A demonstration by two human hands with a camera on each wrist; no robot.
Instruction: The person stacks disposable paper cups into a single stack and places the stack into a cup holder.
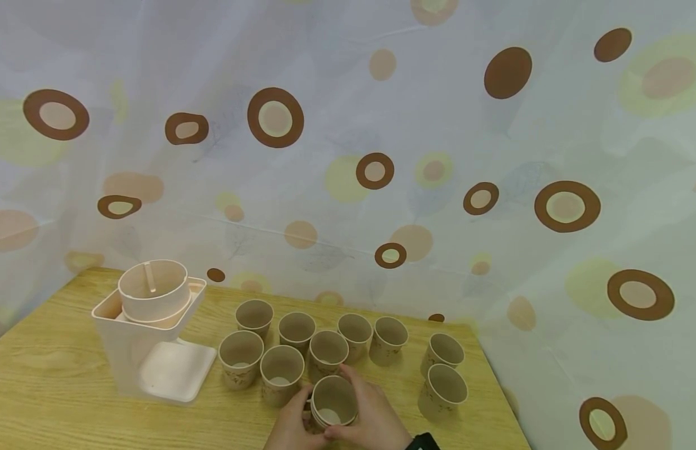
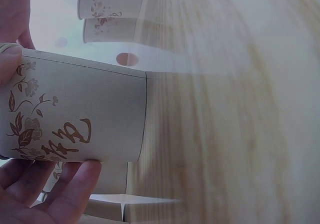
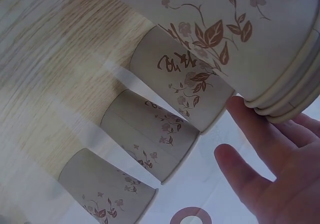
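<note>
The two hands hold a little stack of paper cups [image 1: 333, 403] between them, at the near side of the wooden surface [image 1: 50, 381]. The left hand [image 1: 292, 424] has its thumb and fingers around one side, and the right hand [image 1: 376, 412] grips the other side, with a fingertip touching the rims. I cannot tell if the stack is resting on the surface. The cups have brown flowers and brown writing on them. Just past the hands is a bunch of seven paper cups [image 1: 282, 389], all standing up. Two more cups [image 1: 442, 397] stand close together over on the right. On the left is a white plastic container [image 1: 120, 350] with a round plastic piece [image 1: 157, 307] in its top, and a flat white piece [image 1: 182, 372] beside it. A spotty sheet [image 1: 320, 206] hangs behind.
</note>
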